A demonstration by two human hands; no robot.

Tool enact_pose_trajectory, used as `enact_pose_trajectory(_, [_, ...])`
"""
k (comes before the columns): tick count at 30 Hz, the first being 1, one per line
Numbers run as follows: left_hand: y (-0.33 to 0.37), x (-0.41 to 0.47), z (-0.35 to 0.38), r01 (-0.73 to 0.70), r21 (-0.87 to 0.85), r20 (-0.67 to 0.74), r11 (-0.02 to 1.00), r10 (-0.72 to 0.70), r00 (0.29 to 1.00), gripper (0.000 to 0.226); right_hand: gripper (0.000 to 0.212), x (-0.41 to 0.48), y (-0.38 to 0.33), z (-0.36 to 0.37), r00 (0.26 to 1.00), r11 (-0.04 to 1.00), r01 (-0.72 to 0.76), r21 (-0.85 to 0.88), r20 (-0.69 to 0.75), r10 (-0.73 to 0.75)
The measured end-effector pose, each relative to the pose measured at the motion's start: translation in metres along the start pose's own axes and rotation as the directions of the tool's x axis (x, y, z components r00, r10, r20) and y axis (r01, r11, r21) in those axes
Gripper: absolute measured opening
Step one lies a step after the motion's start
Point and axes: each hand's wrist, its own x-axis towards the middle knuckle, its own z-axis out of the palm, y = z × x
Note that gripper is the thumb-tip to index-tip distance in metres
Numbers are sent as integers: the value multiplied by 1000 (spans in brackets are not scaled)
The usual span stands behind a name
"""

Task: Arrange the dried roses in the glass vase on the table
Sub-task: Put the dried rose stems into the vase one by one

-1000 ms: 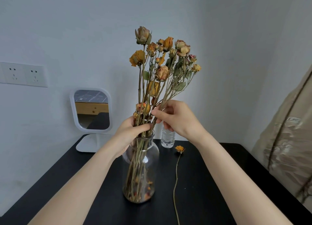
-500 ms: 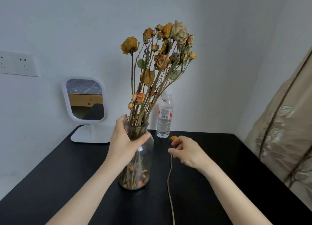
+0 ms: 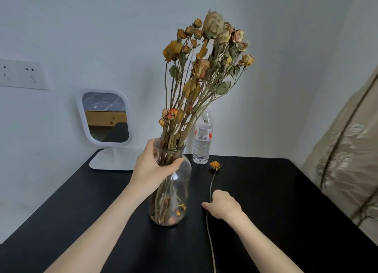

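A clear glass vase (image 3: 176,193) stands on the black table (image 3: 276,201), holding a bunch of dried roses (image 3: 204,68) that lean to the right. My left hand (image 3: 152,166) grips the vase's neck. A single dried rose (image 3: 215,165) with an orange head lies flat on the table to the right of the vase, its long stem running toward me. My right hand (image 3: 223,206) lies over the middle of that stem with fingers curled round it, down at the table surface.
A white-framed mirror (image 3: 105,117) on a stand sits at the back left. A plastic water bottle (image 3: 202,141) stands behind the vase by the wall. Beige fabric (image 3: 345,156) hangs along the table's right edge. Wall sockets (image 3: 22,73) are on the left.
My right hand left the bunch, dropped to the table and slid back along the loose rose's stem. My left hand moved from the stems to the vase neck.
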Motion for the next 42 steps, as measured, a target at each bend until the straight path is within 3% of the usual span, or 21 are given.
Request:
enact_pose_trajectory(7, [0, 12, -11, 24, -21, 186, 1000, -19, 982, 44, 16, 5, 5, 3, 999, 999, -31, 34, -21, 31])
enact_pose_trajectory(12, [-2, 21, -25, 105, -111, 368, 988, -58, 928, 48, 20, 7, 19, -6, 999, 983, -29, 180, -15, 33])
enact_pose_trajectory(15, [0, 25, -32, 142, -141, 464, 980, -62, 884, 52, 25, 5, 24, -20, 998, 966, 17, 258, -69, 1])
enact_pose_trajectory(18, [2, 25, -35, 164, -130, 498, 978, -78, 863, 55, 16, -3, 24, -39, 986, 930, 94, 355, -160, -38])
enact_pose_trajectory(21, [7, 17, -27, 147, -74, 419, 986, -103, 902, 61, 12, -13, 21, -59, 953, 886, 207, 414, -291, -87])
enact_pose_trajectory(24, [13, 6, -11, 58, 7, 177, 998, -58, 983, 73, 13, -23, 15, -80, 909, 812, 307, 496, -406, -96])
enact_pose_trajectory(29, [11, 1, 2, 20, 82, -43, 996, -17, 999, 94, 10, -37, 2, -103, 828, 644, 468, 605, -555, -81])
enact_pose_trajectory(37, [4, 1, -3, 40, -10, 10, 999, -40, 999, 85, 16, -52, -2, -113, 755, 478, 570, 669, -655, 16])
enact_pose_trajectory(42, [2, 2, -8, 51, -51, 102, 997, -46, 994, 55, 19, -56, -3, -118, 734, 398, 611, 684, -678, 38])
